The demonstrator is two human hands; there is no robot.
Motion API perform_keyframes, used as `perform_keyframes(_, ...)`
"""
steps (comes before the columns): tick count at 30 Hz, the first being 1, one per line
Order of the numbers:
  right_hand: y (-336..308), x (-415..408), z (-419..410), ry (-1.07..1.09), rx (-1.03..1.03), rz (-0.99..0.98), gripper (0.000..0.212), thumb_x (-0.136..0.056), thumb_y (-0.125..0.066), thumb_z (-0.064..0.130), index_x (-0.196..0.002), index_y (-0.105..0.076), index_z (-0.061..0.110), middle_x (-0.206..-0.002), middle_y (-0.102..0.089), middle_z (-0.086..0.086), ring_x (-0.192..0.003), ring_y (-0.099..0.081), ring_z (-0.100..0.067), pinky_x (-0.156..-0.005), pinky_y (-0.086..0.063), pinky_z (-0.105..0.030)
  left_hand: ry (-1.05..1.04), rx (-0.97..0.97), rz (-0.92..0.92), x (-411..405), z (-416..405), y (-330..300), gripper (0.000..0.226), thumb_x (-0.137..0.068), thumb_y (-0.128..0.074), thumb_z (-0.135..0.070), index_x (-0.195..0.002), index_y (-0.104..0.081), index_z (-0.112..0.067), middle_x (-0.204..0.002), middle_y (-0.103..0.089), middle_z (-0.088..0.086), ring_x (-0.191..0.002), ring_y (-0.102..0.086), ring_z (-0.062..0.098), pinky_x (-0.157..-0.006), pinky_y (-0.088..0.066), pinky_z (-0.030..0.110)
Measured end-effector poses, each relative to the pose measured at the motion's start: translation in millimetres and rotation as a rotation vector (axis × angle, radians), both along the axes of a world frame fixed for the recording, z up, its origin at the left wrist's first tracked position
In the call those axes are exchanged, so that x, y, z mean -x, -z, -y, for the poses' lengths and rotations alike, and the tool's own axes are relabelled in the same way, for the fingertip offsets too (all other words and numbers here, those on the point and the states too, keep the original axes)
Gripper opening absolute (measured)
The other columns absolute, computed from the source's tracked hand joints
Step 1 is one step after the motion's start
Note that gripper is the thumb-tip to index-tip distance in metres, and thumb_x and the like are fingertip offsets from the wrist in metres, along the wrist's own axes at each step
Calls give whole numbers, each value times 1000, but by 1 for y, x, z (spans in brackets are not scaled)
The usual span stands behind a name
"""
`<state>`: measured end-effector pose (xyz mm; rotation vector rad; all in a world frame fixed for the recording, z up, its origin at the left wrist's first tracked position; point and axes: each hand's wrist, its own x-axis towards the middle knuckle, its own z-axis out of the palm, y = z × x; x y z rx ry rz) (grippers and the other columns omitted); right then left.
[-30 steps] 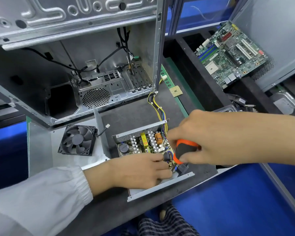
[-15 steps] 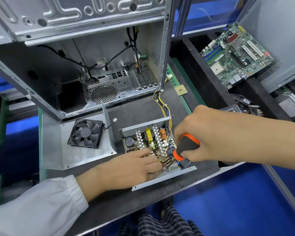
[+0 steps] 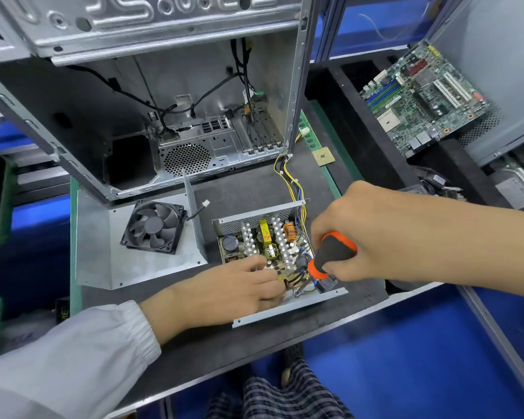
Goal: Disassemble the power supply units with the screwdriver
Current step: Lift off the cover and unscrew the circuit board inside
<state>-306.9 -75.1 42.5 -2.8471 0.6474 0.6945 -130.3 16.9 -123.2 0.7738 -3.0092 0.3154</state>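
An open power supply unit [image 3: 256, 220] lies on the dark bench, its circuit board with heatsinks, coils and capacitors bare. My right hand [image 3: 381, 234] grips the black and orange handle of the screwdriver [image 3: 335, 252]. The shaft slants down and left, and its tip sits at the unit's near right corner beside the black socket. My left hand [image 3: 230, 290] lies over the near left part of the unit, its bent fingers holding the board's near edge by the dark wires. A bundle of yellow and black wires [image 3: 294, 189] runs from the unit back toward the case.
The unit's metal cover [image 3: 103, 261] lies to the left with a black fan [image 3: 152, 226] on it. An empty computer case [image 3: 170, 95] stands behind. A processor chip [image 3: 323, 156] and a memory stick [image 3: 306, 133] lie at the back, a motherboard [image 3: 421, 98] at the far right.
The view has shifted, so the whole scene sits further right in the frame. Both hands stay on the unit, the screwdriver still at the same near right corner.
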Motion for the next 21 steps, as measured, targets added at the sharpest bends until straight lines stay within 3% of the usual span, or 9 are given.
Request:
perform_keyframes(2, 0, 8, -1, 105, -53, 120, 16, -81, -63, 37, -90, -69, 25, -68, -58, 11, -62, -50, -2, -58, -44, -21, -4, -2, -2, 1, 0, 0, 40, -98, -35, -2, -118, -65, -18, -96, -55, -6, -87, -54, 15, -92, -42, 30)
perform_keyframes(4, 2, 13, -7, 140, -65, 106, 16, -80, -64, 37, -86, -70, 24, -60, -50, 12, -57, -45, -1, -51, -39, -17, -20, 11, -7, 1, 0, -1, 46, -98, -28, 0, -117, -66, -18, -95, -55, -6, -86, -54, 15, -91, -41, 30)
perform_keyframes(10, 1, 10, -10, 123, -21, 92, 15, -83, -60, 35, -87, -65, 22, -59, -41, 9, -57, -46, -7, -47, -35, -18, -23, 19, -7, 0, -1, 1, 61, -101, -11, 4, -115, -66, -16, -94, -54, -4, -86, -52, 17, -92, -37, 31)
perform_keyframes(12, -2, 7, -15, 82, 10, 71, 21, -87, -57, 38, -77, -55, 20, -62, -38, 6, -56, -47, -15, -45, -34, -23, -14, 20, -37, -1, 0, 3, 54, -102, -16, 4, -121, -63, -14, -96, -53, -3, -88, -50, 18, -92, -37, 32)
perform_keyframes(16, -7, 2, -20, 31, 114, 49, 52, -93, -43, 56, -62, -23, 20, -63, -28, 2, -47, -27, -12, -42, -19, -25, -14, 32, -97, -3, 3, 5, 47, -103, -22, 2, -128, -58, -13, -97, -41, 1, -86, -48, 19, -90, -37, 33)
perform_keyframes(19, -1, 1, -19, -57, 115, 7, 41, -95, -46, 47, -69, -36, 16, -65, -33, 1, -54, -37, -22, -46, -25, -28, -29, 23, -147, -3, 3, 5, 40, -103, -30, -1, -126, -60, -13, -94, -41, 0, -84, -46, 19, -89, -37, 33)
perform_keyframes(21, -1, -2, -17, -120, 81, -62, 21, -94, -50, 36, -91, -52, 15, -78, -47, -1, -70, -50, -26, -52, -31, -29, -43, 20, -190, -3, 3, 5, 40, -103, -29, -1, -123, -62, -13, -93, -43, 0, -83, -46, 19, -89, -37, 33)
